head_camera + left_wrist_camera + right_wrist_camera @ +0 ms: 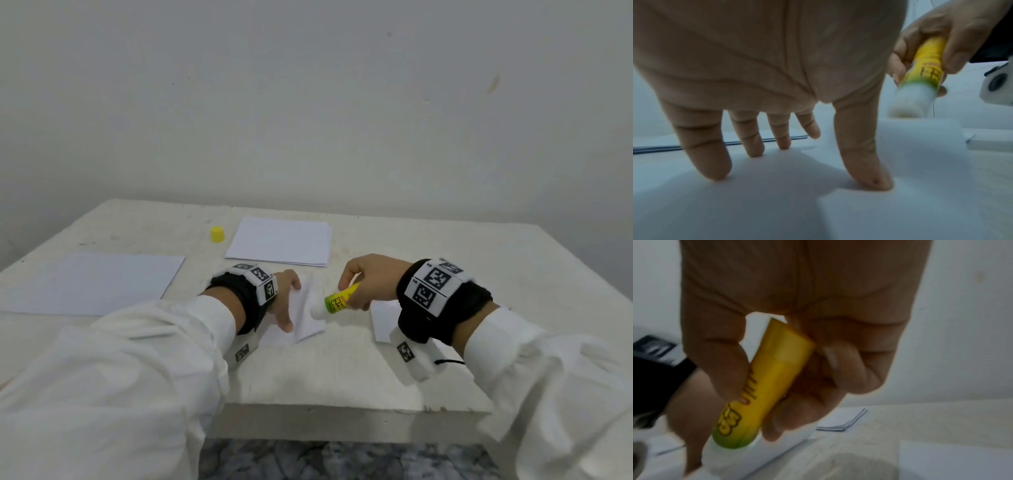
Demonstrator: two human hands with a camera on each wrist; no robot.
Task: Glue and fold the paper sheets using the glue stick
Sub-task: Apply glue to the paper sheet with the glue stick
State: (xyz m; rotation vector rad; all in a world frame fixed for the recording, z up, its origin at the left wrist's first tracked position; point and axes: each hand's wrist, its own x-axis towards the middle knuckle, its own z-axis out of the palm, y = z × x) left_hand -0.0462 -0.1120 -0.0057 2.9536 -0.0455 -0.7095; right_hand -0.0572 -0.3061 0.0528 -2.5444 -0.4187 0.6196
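Note:
My right hand (363, 279) grips a yellow glue stick (339, 298) with a green band, uncapped, its white tip pointing down-left at a folded white paper sheet (310, 317) in the middle of the table. In the right wrist view the fingers and thumb wrap the glue stick (764, 389). My left hand (282, 301) lies flat on the paper sheet (920, 162) with straight, spread fingers (707, 146), pressing it down. The glue stick (925, 69) tip hovers just over the sheet's far edge; blur hides whether it touches.
The yellow cap (217, 234) stands at the back of the white table (342, 377). A stack of white sheets (281, 245) lies behind the hands, a single large sheet (92, 284) at the left, another small paper (385, 318) under my right wrist.

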